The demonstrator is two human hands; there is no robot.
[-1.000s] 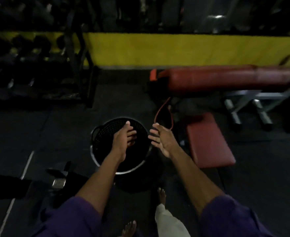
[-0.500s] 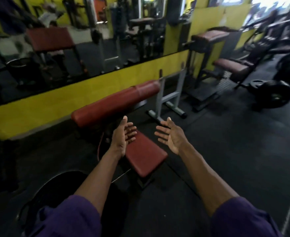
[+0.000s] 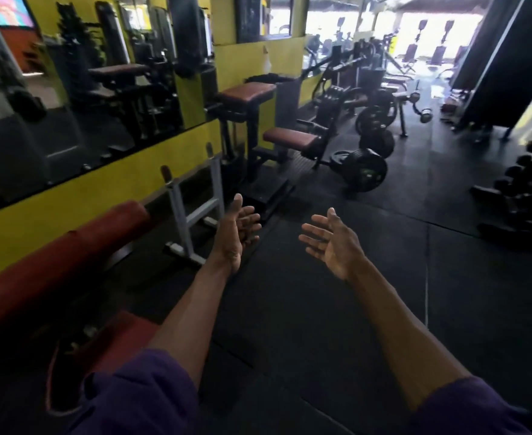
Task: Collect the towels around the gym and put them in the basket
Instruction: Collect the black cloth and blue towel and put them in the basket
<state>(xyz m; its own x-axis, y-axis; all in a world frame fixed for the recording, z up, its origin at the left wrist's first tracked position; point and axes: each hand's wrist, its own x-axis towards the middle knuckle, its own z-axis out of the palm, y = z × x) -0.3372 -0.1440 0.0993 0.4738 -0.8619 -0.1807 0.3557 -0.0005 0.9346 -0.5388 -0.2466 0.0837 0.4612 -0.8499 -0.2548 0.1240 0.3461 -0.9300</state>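
Both left hand and right hand spread empty beside the red padded bench; you're searching; spot a towel.

One head-worn camera—wide-angle—looks forward and down along the gym floor.

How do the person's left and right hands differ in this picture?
The left hand stands on edge, thumb up, palm facing inward; the right hand shows its palm more openly, fingers spread. The left hand appears beside the white metal stand; the right hand over bare black floor. Both are open, hold nothing and reach forward from purple sleeves.
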